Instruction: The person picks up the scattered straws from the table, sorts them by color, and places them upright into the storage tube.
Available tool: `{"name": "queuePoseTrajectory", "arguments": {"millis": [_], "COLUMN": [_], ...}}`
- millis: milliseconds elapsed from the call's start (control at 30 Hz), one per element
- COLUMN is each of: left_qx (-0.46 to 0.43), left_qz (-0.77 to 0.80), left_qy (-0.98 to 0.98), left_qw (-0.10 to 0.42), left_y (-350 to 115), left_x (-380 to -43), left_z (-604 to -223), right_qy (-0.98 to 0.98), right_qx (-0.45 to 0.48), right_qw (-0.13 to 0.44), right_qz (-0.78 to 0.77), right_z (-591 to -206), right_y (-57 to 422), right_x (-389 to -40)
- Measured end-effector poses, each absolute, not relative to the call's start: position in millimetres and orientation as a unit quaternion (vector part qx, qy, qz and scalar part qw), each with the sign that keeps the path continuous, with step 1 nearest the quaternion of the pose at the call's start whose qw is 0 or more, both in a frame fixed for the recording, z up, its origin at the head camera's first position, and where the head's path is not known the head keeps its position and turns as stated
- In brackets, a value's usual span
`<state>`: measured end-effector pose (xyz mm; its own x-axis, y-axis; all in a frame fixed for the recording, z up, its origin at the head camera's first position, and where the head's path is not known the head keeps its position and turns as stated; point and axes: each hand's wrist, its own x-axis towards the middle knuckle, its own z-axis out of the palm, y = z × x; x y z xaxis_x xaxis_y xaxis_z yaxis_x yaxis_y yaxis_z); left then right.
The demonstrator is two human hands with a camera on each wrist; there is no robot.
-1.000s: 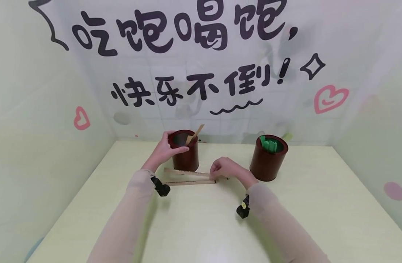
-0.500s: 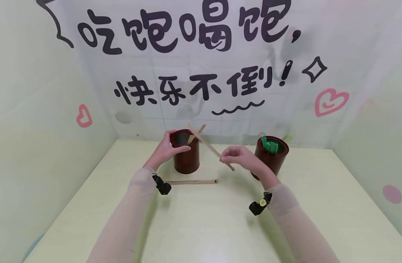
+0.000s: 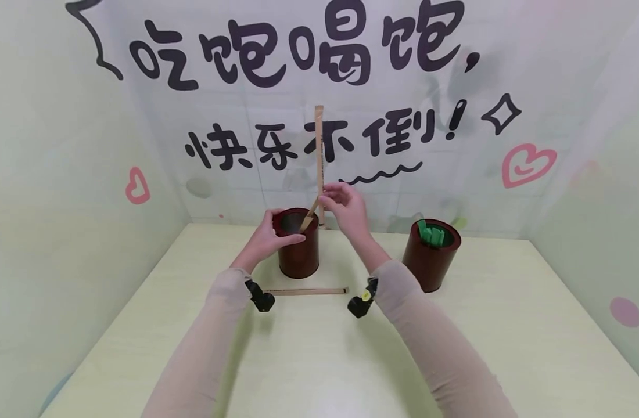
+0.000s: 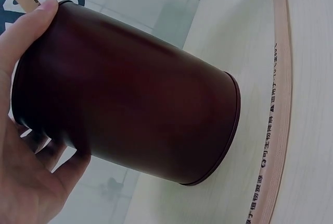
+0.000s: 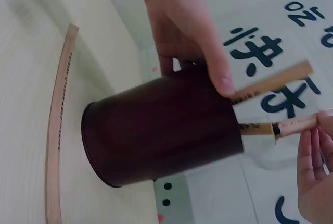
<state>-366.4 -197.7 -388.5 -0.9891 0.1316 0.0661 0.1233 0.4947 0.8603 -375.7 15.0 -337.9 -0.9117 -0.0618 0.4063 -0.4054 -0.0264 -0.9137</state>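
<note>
In the head view my left hand (image 3: 262,239) grips a dark red-brown cylindrical holder (image 3: 300,258) near its rim, thumb in front. The holder stands upright on the table. Brown paper-wrapped straws (image 3: 308,220) lean out of it. My right hand (image 3: 348,210) pinches another paper-wrapped straw (image 3: 320,145) held nearly vertical at the holder's right side. In the right wrist view this straw's dark-marked lower end (image 5: 291,127) is close to the rim; whether it is inside I cannot tell. One more wrapped straw (image 3: 309,291) lies on the table in front, its printing visible in the left wrist view.
A second dark red holder (image 3: 429,264) stands to the right, with several green strips (image 3: 431,235) inside. Behind the pale table (image 3: 319,360) hangs a white backdrop (image 3: 277,186) with black lettering. Side panels stand at left and right.
My right hand has lifted one wrapped straw off the table, turned it upright and brought it up and left to the holder. My left hand keeps its grip on the holder.
</note>
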Motion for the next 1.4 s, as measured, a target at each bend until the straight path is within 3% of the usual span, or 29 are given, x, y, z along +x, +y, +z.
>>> {"name": "queuePoseTrajectory", "arguments": {"millis": [167, 333, 767, 967, 1100, 1233, 1400], "left_qx": [0.078, 0.081, 0.074, 0.073, 0.072, 0.072, 0.074], "left_qz": [0.5, 0.495, 0.488, 0.487, 0.491, 0.49, 0.489], "left_qy": [0.863, 0.865, 0.87, 0.87, 0.868, 0.869, 0.869], "left_qw": [0.004, 0.002, 0.004, 0.007, 0.009, 0.008, 0.005], "left_y": [-196, -197, -199, -198, -198, -198, -199], "left_x": [-366, -366, -369, -369, -369, -369, -371], "left_z": [-390, -388, -386, -387, -386, -387, -389], "right_qy": [-0.721, -0.767, -0.771, -0.782, -0.805, -0.852, -0.905], "right_qx": [0.163, 0.175, 0.176, 0.176, 0.206, 0.248, 0.263], "right_qw": [0.146, 0.129, 0.099, 0.035, -0.052, -0.135, -0.18], "right_qz": [0.658, 0.604, 0.604, 0.598, 0.554, 0.441, 0.281], "right_z": [-344, -348, -354, -375, -395, -414, -428], "right_y": [-4, -9, 27, 45, 56, 63, 62], "right_x": [-381, -380, -369, -359, -353, -348, -343]}}
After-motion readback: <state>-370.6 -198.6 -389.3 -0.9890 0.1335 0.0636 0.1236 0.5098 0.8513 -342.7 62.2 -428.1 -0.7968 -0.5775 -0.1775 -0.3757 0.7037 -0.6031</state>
